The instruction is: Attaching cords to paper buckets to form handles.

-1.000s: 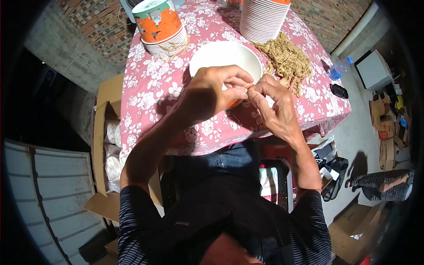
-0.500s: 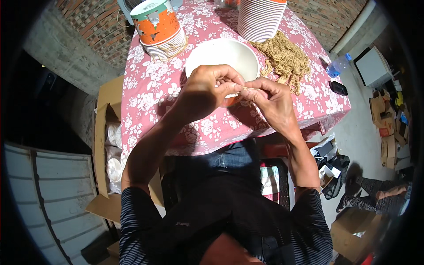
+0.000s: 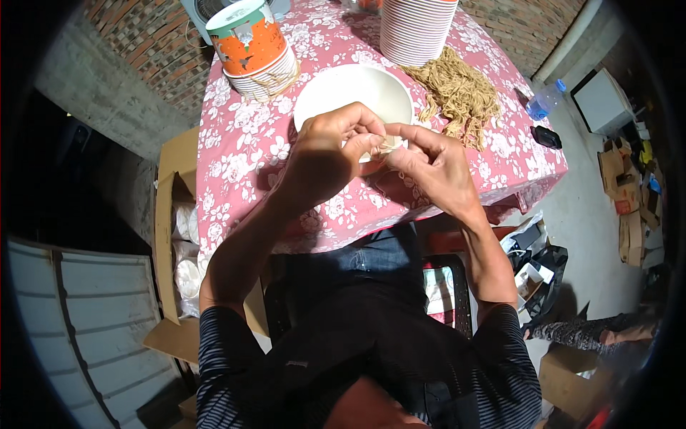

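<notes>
- Nearest me, my jeans (image 3: 355, 262) sit against the table's front edge, under the hem of the pink flowered tablecloth (image 3: 239, 166).
- My left hand (image 3: 336, 141) is curled above the table, thumb and fingertips pinching a thin tan string (image 3: 386, 148).
- My right hand (image 3: 434, 166) meets it from the other side, forefinger stretched and thumb below, close against the string; I can't tell whether these fingers grip it.
- The string shows as a small tangle between my two sets of fingertips, over the near rim of a tub (image 3: 344, 84), white inside and orange outside.
- Beyond my right hand, a loose heap of tan string (image 3: 464, 93) lies on the cloth.
- Farther back stand two stacks: orange-and-green tubs (image 3: 250, 56) at left, and tall white-rimmed tubs (image 3: 414, 34) just behind the heap.
- At the far left, a fan (image 3: 208, 8), partly hidden.
</notes>
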The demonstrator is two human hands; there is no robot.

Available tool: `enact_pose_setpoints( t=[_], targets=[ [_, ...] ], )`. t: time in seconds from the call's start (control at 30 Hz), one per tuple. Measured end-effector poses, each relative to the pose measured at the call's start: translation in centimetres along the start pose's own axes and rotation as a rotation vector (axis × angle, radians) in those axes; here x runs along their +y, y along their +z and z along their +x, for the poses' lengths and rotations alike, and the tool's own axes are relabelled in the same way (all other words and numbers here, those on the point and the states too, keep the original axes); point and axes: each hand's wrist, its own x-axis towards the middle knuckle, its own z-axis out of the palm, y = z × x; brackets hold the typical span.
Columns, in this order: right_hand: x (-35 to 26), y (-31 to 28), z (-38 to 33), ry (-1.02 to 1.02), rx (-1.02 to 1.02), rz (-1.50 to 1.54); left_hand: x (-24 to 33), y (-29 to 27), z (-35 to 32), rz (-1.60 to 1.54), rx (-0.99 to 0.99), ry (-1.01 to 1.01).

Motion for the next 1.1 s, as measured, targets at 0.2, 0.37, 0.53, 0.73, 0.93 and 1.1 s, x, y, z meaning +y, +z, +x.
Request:
enact_pose_setpoints(
  t=[0.2, 0.37, 0.53, 0.73, 0.93, 1.1],
  targets=[
    [0.9, 0.2, 0.4, -0.004, 0.046, 0.068, -0.2, 0.4, 0.0, -0.173, 0.061, 0.017],
    [1.5, -0.3, 0.5, 0.085, -0.017, 0.128, 0.4, 0.4, -0.5, -0.046, 0.084, 0.041],
    [1.5, 1.0, -0.2, -0.054, 0.098, -0.065, 0.6, 0.7, -0.7, 0.108, 0.128, 0.070],
    [2.3, 1.0, -0.1, -0.297, 0.190, -0.266, 0.5, 0.6, -0.9, 0.332, 0.109, 0.311],
    [1.8, 0.9, 0.1, -0.371, 0.133, -0.308, -0.1, -0.4, -0.9, 0.318, -0.030, 0.277],
    [1.9, 0.8, -0.1, -0.298, 0.128, -0.178, 0.6, -1.4, 0.3, -0.026, -0.231, -0.158]
  ],
)
